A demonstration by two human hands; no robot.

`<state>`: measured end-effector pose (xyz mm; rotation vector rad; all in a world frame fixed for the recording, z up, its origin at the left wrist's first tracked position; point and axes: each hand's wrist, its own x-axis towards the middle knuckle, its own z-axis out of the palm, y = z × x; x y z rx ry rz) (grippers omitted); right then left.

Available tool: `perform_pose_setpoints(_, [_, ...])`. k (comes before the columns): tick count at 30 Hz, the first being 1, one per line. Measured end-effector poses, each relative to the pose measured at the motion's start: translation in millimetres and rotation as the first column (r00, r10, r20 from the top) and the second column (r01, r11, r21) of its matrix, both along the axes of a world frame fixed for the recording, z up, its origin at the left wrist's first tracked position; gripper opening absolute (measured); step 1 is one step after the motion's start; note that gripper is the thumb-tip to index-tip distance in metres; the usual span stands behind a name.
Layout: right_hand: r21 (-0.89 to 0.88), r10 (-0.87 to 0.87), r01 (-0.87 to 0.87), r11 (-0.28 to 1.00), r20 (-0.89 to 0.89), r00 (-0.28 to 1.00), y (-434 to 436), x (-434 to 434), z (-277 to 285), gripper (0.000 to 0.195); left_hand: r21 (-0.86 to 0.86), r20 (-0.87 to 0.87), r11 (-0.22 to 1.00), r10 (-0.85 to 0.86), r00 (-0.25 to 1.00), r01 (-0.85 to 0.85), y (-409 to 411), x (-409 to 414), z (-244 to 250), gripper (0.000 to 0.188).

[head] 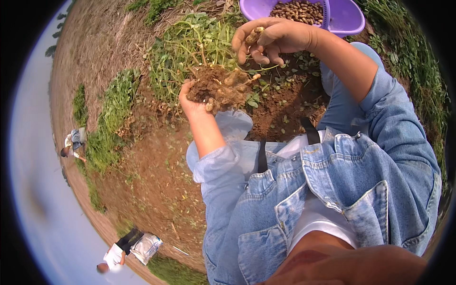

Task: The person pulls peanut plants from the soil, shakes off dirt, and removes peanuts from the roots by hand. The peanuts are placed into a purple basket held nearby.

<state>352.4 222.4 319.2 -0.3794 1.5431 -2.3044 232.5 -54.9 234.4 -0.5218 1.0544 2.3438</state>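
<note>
My left hand (pixel 192 103) grips a peanut plant by its root clump (pixel 221 87), which is caked with brown soil. A few pods, such as a peanut pod (pixel 211 104) at the lower edge, still hang from these roots. The plant's leafy green stems (pixel 192 42) spread away from me beyond the clump. Above and to the right of the roots, my right hand (pixel 278 39) pinches a loose peanut pod (pixel 254 35) between thumb and fingers. Past that hand stands a purple plastic basket (pixel 343 19) with a heap of picked peanuts (pixel 297 12) inside.
Bare reddish soil (pixel 278 117) with scattered leaves lies between my denim-covered knees. Rows of uprooted green plants (pixel 114 103) run along the left, and more greenery (pixel 409 64) lines the right. Two people, one bending (pixel 73 142) and one near a white sack (pixel 146 247), are farther off.
</note>
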Motion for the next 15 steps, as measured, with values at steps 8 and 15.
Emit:
perform_pose_setpoints(8, [0.767,0.019,0.384,0.514,-0.458,0.889,-57,-2,-36,0.031,-0.060,-0.021,0.998,-0.031,0.999,0.030,9,3,0,0.028])
perform_pose_setpoints(15, [0.058,0.095,-0.097,0.994,0.039,0.995,-39,3,-14,0.037,-0.081,-0.004,0.995,-0.052,0.999,0.051,15,19,33,0.047])
